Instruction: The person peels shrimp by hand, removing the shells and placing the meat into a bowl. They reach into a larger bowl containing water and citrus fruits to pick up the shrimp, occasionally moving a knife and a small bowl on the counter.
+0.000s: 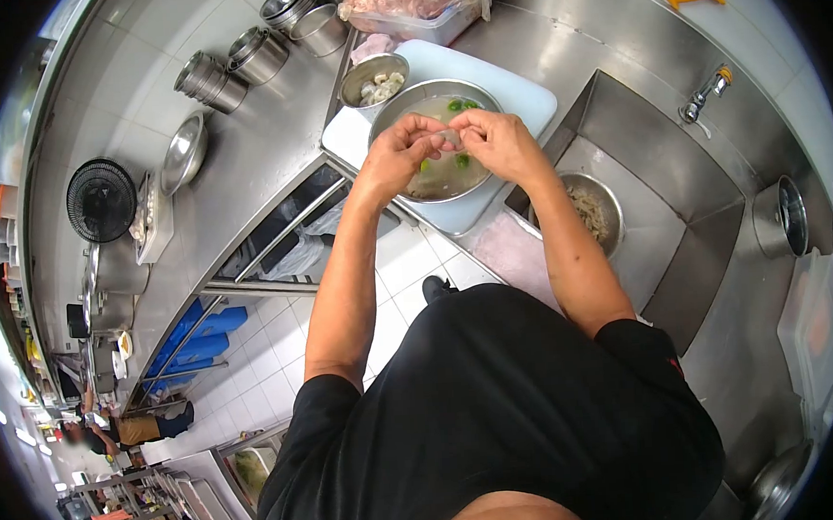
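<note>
Over a large metal bowl of cloudy water, my left hand and my right hand meet fingertip to fingertip. Both pinch a small, pale, translucent piece that looks like a shrimp. Green pieces, perhaps lime, float in the water. The bowl stands on a light blue cutting board. Beside it, a smaller metal bowl holds whitish pieces. In the sink to the right, another metal bowl contains greyish-brown bits, partly hidden by my right forearm.
The steel sink lies to the right under a tap. Bagged raw meat sits in a tub behind the board. Stacked metal containers and a black strainer line the left counter. Another person stands far left.
</note>
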`<state>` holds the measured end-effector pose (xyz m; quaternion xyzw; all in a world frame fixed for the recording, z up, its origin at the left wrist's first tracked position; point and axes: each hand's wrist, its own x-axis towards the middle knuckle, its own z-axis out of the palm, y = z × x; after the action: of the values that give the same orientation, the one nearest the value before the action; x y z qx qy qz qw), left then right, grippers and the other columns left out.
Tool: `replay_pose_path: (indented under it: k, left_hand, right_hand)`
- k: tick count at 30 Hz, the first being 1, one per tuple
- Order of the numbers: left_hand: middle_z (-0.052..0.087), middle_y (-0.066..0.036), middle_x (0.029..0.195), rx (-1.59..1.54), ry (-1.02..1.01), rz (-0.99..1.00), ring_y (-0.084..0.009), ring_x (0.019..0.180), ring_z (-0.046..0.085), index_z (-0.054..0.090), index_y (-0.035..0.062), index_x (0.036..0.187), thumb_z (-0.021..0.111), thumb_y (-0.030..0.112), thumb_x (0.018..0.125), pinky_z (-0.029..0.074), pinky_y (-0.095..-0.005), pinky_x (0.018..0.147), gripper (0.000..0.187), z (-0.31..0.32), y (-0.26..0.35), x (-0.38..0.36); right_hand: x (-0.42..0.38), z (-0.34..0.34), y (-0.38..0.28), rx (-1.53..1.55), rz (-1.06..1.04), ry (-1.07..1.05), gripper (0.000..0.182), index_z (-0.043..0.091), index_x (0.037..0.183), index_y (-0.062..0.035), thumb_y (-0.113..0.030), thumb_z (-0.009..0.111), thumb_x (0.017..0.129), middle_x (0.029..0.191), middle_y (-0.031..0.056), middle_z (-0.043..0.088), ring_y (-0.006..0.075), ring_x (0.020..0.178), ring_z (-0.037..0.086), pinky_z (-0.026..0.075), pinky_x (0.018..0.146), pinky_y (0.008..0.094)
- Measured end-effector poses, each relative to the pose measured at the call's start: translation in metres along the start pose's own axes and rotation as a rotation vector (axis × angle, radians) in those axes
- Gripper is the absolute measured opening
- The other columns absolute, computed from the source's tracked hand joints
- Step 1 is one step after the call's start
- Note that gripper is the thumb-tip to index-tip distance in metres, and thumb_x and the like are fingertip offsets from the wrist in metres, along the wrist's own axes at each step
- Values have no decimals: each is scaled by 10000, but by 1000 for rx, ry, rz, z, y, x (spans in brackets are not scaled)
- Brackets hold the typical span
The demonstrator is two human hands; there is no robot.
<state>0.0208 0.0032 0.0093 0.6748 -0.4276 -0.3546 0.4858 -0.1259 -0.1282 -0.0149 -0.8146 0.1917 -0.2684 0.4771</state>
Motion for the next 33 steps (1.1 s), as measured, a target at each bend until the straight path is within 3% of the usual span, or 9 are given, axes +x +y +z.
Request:
replay_pose_path:
  k: [6,10,15,19,21,24,28,30,33]
  left_hand:
    - [704,-26,924,18,12,-45,-79,830,623,588,41,1106,655,215,940,428,-213,647,249,3,3,3]
    - [699,-36,956,92,15,19,-85,845,632,581,46,1114,651,206,943,437,-215,659,244,9,0,4]
    - [688,-48,970,-332,-59,53,-98,886,635,560,64,1158,610,176,968,455,-222,670,227,9,-8,3]
    - [680,-56,1005,-700,-15,98,-108,914,635,544,81,1170,590,157,978,477,-238,677,212,23,-19,3]
    - [671,-48,1013,-678,92,102,-109,903,631,532,79,1237,561,146,987,488,-245,683,261,32,-19,3]
    - [663,-36,992,-438,145,120,-110,886,624,490,76,1361,505,137,998,498,-251,698,368,36,-11,-3]
    - [669,-33,973,45,132,135,-111,885,624,423,91,1472,445,152,997,502,-255,727,479,35,-7,-6]
    - [710,-59,954,116,150,130,-137,860,650,495,76,1418,457,135,966,494,-262,797,458,39,-3,-11]
    - [704,-58,920,263,178,113,-136,831,649,553,70,1361,541,187,958,494,-261,770,420,37,2,-13]
  right_hand:
    - [-5,3,-2,35,-149,32,220,689,1019,-5,-99,558,868,811,159,712,242,719,700,535,657,332]
    - [-2,-1,-4,28,-45,1,236,680,1045,3,-88,540,879,820,157,715,211,710,697,533,659,316]
    - [1,-5,11,130,20,-60,256,654,1119,13,-68,502,929,852,59,705,102,738,645,513,669,253]
    - [4,5,17,262,-105,68,239,667,1076,1,-77,520,905,858,124,694,188,771,665,526,721,327]
    - [2,6,17,263,-246,108,214,670,1065,-4,-97,559,907,894,121,687,199,807,654,520,752,332]
    - [-1,9,13,131,-203,128,197,662,1070,-13,-136,630,919,935,67,655,148,825,621,496,716,299]
    - [1,5,12,-32,-146,177,208,671,967,-22,-201,696,864,858,98,627,234,787,606,486,706,361]
    - [1,2,8,-119,-63,179,212,670,925,-33,-229,695,847,848,120,630,299,819,614,500,744,405]
    - [-2,1,11,-227,-212,202,192,663,899,-29,-209,683,838,856,135,629,337,843,606,492,752,432]
